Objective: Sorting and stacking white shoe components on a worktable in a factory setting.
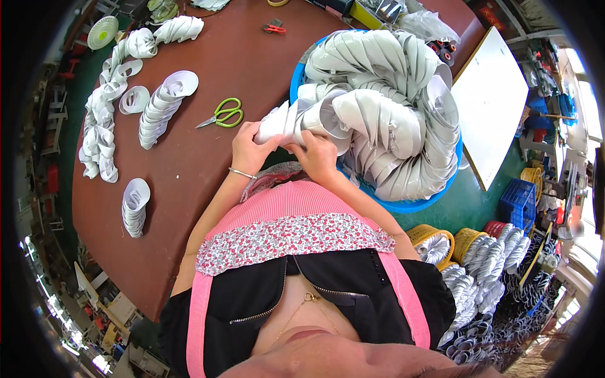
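Note:
A stack of nested white bands point(282, 123) lies across the table's edge and the basket. My left hand point(251, 151) is closed round its left end, thumb on the near side. My right hand point(317, 155) grips the same stack further right, fingers curled against the bands. Just right of it, a long coil of similar nested white bands point(378, 120) heaps up in a round blue basket point(409, 205). Green-handled scissors point(218, 114) lie on the table, left of and beyond my left hand, blades pointing left.
The brown table point(183, 201) bears a short white stack point(135, 208), a larger one point(165, 110) and a loose white chain point(99, 135). Red-handled snips point(275, 27) lie at the far side. A white board point(488, 107) stands right of the basket; yellow baskets point(449, 242) sit lower right.

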`<state>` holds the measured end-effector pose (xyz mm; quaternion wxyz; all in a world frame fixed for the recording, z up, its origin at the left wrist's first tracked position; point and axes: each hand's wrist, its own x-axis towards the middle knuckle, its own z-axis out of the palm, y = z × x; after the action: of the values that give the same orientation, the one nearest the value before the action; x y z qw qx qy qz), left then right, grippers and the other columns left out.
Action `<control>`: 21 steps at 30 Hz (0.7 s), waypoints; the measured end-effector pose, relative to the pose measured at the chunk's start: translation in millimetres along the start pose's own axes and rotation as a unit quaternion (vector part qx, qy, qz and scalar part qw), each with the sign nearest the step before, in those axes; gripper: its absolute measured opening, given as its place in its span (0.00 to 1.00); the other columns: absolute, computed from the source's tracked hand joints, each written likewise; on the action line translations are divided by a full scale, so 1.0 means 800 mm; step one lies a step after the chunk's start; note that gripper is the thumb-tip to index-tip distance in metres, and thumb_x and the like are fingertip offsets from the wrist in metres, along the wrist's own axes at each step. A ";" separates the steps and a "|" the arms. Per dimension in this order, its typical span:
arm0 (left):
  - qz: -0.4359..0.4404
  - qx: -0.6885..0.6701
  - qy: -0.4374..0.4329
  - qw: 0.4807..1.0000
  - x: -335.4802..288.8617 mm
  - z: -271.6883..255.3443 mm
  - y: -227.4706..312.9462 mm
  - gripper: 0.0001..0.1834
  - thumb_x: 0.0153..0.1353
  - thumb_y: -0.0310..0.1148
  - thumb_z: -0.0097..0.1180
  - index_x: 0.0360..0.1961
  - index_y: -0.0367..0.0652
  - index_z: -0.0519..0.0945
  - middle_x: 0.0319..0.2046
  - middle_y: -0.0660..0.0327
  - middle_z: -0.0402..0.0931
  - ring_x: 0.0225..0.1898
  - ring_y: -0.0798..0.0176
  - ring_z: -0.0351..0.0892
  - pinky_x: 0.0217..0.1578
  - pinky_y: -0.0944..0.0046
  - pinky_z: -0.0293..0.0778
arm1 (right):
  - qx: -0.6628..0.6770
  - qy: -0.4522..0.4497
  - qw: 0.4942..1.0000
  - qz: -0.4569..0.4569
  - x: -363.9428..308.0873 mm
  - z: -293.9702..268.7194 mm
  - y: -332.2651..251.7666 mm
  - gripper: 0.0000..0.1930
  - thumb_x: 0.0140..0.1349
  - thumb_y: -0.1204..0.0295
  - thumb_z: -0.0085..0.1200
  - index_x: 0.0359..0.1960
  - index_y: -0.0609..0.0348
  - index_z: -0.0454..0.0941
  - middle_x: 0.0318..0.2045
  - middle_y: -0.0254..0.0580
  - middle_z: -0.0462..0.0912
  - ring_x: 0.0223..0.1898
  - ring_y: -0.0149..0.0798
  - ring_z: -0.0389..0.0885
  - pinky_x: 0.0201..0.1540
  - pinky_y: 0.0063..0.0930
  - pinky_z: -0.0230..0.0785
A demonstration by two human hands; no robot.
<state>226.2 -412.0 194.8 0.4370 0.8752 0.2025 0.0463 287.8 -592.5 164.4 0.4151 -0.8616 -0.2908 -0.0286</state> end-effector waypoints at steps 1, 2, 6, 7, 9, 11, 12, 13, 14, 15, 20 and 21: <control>0.005 -0.023 0.025 0.999 -0.004 0.008 0.003 0.26 0.51 0.41 0.74 0.47 0.35 0.81 0.39 0.57 0.83 0.37 0.67 0.81 0.41 0.66 0.76 | -0.006 -0.006 1.000 -0.007 0.001 0.001 -0.001 0.17 0.51 0.60 0.68 0.26 0.56 0.73 0.22 0.46 0.81 0.28 0.51 0.81 0.34 0.43 0.71; 0.011 -0.046 0.050 0.998 -0.006 0.015 0.003 0.28 0.50 0.42 0.74 0.47 0.34 0.81 0.39 0.56 0.83 0.38 0.66 0.82 0.42 0.66 0.76 | -0.013 -0.012 1.000 -0.015 0.002 0.002 -0.001 0.17 0.51 0.60 0.68 0.26 0.56 0.73 0.22 0.46 0.80 0.28 0.51 0.81 0.35 0.42 0.71; -0.104 -0.252 -0.013 0.962 0.002 0.021 -0.011 0.24 0.53 0.36 0.72 0.47 0.32 0.80 0.42 0.56 0.82 0.39 0.67 0.81 0.42 0.67 0.77 | -0.010 -0.019 0.999 -0.029 0.002 0.003 0.004 0.16 0.52 0.60 0.67 0.27 0.57 0.74 0.21 0.46 0.80 0.28 0.52 0.80 0.36 0.42 0.71; -0.147 -0.325 -0.034 0.934 0.004 0.019 -0.018 0.23 0.55 0.34 0.71 0.48 0.31 0.79 0.42 0.56 0.82 0.40 0.67 0.81 0.43 0.67 0.77 | -0.002 -0.020 1.000 -0.020 0.001 0.001 0.005 0.16 0.52 0.60 0.67 0.27 0.57 0.74 0.21 0.46 0.80 0.28 0.52 0.80 0.36 0.43 0.70; -0.223 -0.453 -0.068 0.860 0.012 0.007 -0.035 0.21 0.58 0.28 0.67 0.51 0.29 0.78 0.43 0.55 0.82 0.43 0.64 0.83 0.45 0.66 0.78 | 0.006 -0.021 1.000 -0.011 0.002 -0.007 0.007 0.16 0.52 0.60 0.67 0.27 0.57 0.75 0.21 0.47 0.80 0.28 0.52 0.80 0.36 0.43 0.70; -0.241 -0.497 -0.061 0.831 0.015 -0.014 -0.037 0.21 0.59 0.28 0.66 0.51 0.29 0.78 0.44 0.54 0.82 0.43 0.63 0.83 0.46 0.65 0.78 | 0.063 -0.055 0.992 0.097 0.005 -0.022 0.010 0.16 0.51 0.60 0.68 0.28 0.57 0.76 0.23 0.48 0.81 0.30 0.53 0.80 0.37 0.44 0.70; -0.259 -0.539 -0.052 0.800 0.015 -0.026 -0.034 0.20 0.60 0.29 0.65 0.51 0.28 0.77 0.45 0.54 0.81 0.44 0.62 0.83 0.47 0.64 0.79 | 0.064 -0.055 0.992 0.097 0.003 -0.021 0.011 0.16 0.51 0.60 0.68 0.28 0.57 0.76 0.23 0.48 0.81 0.30 0.53 0.80 0.37 0.44 0.70; -0.277 -0.525 -0.069 0.802 0.015 -0.037 -0.029 0.21 0.62 0.34 0.63 0.51 0.29 0.78 0.45 0.54 0.81 0.44 0.60 0.84 0.46 0.62 0.80 | 0.085 -0.041 0.992 0.086 0.000 -0.019 0.014 0.15 0.51 0.61 0.68 0.28 0.57 0.77 0.24 0.47 0.81 0.30 0.52 0.80 0.37 0.43 0.70; -0.277 -0.524 -0.069 0.803 0.015 -0.036 -0.028 0.21 0.62 0.34 0.63 0.51 0.29 0.78 0.45 0.54 0.81 0.44 0.60 0.84 0.46 0.62 0.80 | 0.106 -0.027 0.991 0.075 -0.003 -0.018 0.017 0.14 0.51 0.62 0.69 0.29 0.57 0.77 0.25 0.46 0.81 0.30 0.51 0.81 0.37 0.43 0.70; -0.296 -0.484 -0.092 0.818 0.015 -0.035 -0.027 0.22 0.63 0.36 0.63 0.51 0.29 0.78 0.45 0.54 0.81 0.44 0.61 0.84 0.46 0.63 0.80 | 0.108 -0.029 0.991 0.073 -0.006 -0.016 0.019 0.14 0.51 0.62 0.69 0.29 0.57 0.77 0.25 0.46 0.81 0.30 0.51 0.81 0.37 0.43 0.70; -0.279 -0.427 -0.088 0.855 0.008 0.003 -0.005 0.23 0.58 0.36 0.69 0.49 0.32 0.79 0.42 0.57 0.82 0.38 0.65 0.83 0.38 0.65 0.79 | 0.053 0.030 0.995 -0.079 -0.010 -0.011 0.027 0.11 0.51 0.67 0.69 0.29 0.55 0.78 0.25 0.41 0.81 0.29 0.47 0.80 0.37 0.41 0.70; -0.280 -0.427 -0.088 0.855 0.008 0.006 -0.002 0.23 0.58 0.36 0.69 0.49 0.32 0.79 0.42 0.57 0.82 0.38 0.65 0.83 0.38 0.65 0.79 | 0.053 0.030 0.995 -0.078 -0.009 -0.013 0.025 0.11 0.51 0.67 0.69 0.29 0.55 0.78 0.25 0.41 0.81 0.29 0.47 0.80 0.37 0.41 0.70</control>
<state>232.4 -412.4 189.6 0.7782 0.5096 0.3595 -0.0735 294.7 -613.3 155.0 0.4654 -0.8115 -0.3461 -0.0711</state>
